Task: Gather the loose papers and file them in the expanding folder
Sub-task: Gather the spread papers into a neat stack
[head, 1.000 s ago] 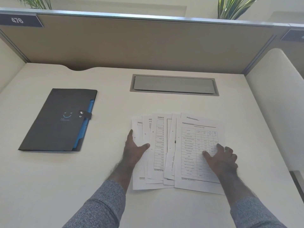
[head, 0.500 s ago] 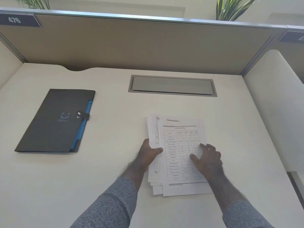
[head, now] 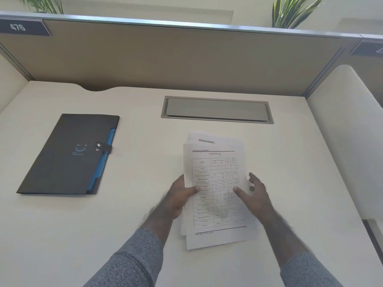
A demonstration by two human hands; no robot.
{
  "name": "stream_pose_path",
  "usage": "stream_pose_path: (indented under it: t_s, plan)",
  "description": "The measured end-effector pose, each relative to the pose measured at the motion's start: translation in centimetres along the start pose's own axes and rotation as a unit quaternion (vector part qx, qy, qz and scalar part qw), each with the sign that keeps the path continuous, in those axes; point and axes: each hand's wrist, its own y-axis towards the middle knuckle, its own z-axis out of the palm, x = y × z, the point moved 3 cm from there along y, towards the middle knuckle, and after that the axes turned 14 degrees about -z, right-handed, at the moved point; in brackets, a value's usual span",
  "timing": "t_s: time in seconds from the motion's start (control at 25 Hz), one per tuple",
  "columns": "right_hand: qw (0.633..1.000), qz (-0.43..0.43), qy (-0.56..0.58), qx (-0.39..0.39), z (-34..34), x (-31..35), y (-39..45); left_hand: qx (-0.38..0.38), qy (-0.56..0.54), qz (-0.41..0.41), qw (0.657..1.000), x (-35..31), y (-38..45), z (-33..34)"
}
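The pale desk (head: 207, 266) is smooth and bare apart from a shut grey cable hatch (head: 216, 109), with a tan partition (head: 186, 59) behind and plants above it; the dark expanding folder (head: 68, 156) lies closed, its strap snapped, well apart to the left; the papers (head: 215, 168) sit in a rough stack with edges uneven; the left hand (head: 178, 198) pinches the stack's left edge, thumb on top; the right hand (head: 256, 196) is open, thumb resting on the top sheet, holding nothing; lifted like this, the misaligned lower sheets could slide out on the slick surface or fan apart, since only one edge is gripped.
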Motion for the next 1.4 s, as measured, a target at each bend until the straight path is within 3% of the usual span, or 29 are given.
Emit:
stream_pose_path:
  t_s: [0.08,0.16,0.2,0.4,0.56,0.72,0.96,1.4]
  plan:
    - [0.973,-0.024,0.214,0.080,-1.2,1.2,0.4,0.062,-0.005,0.031,0.998,-1.7,-0.7,-0.6]
    - [0.931,-0.066,0.301,0.197,-2.0,3.0,0.4,0.098,0.013,0.058,0.993,-3.7,-1.4,-1.0]
    - [0.925,-0.071,0.306,0.215,-2.3,3.8,0.5,0.101,0.027,0.069,0.992,-4.8,-1.7,-1.2]
    - [0.960,-0.110,0.255,0.034,-2.7,7.7,1.8,0.045,0.067,0.137,0.987,-9.1,-2.9,-2.0]
    - [0.965,-0.171,0.195,-0.032,-2.4,10.5,1.9,0.025,0.081,0.206,0.975,-11.1,-4.1,-2.6]
    - [0.965,-0.184,0.185,-0.029,-1.5,10.9,1.8,0.029,0.067,0.215,0.974,-10.3,-4.3,-3.2]
    - [0.939,-0.167,0.301,-0.009,-1.0,10.4,1.6,0.013,0.015,0.247,0.969,-9.3,-4.6,-3.2]
    - [0.951,-0.157,0.264,-0.021,-0.2,10.4,1.1,0.009,0.026,0.255,0.967,-9.4,-5.0,-2.8]
